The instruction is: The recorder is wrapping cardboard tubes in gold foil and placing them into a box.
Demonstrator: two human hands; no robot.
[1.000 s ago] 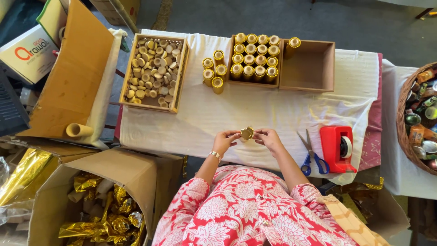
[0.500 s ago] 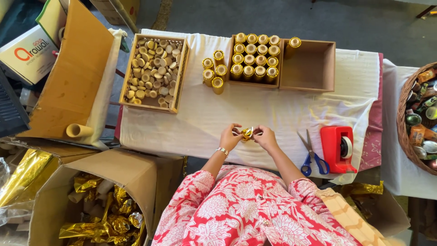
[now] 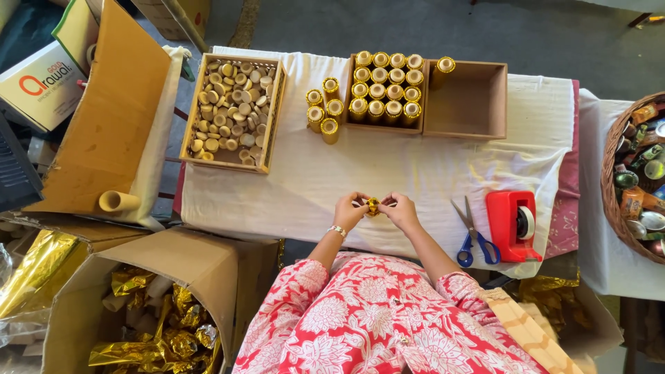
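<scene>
Up and left of the hands sits a wooden tray [image 3: 232, 111] full of little round pieces. The left hand [image 3: 348, 210] and right hand [image 3: 400, 210] pinch one small gold piece [image 3: 373, 206] together over the bench [image 3: 388, 166]. Blue scissors [image 3: 474, 235] and a red tape holder [image 3: 512, 225] lie to the right.

1. Your left hand [image 3: 348, 210] sits just left of the small gold foil-wrapped tube [image 3: 373, 206], fingertips pinching its end.
2. Your right hand [image 3: 400, 210] mirrors it on the tube's right side.
3. Both forearms angle inward, wrists bent, meeting at the tube.
</scene>
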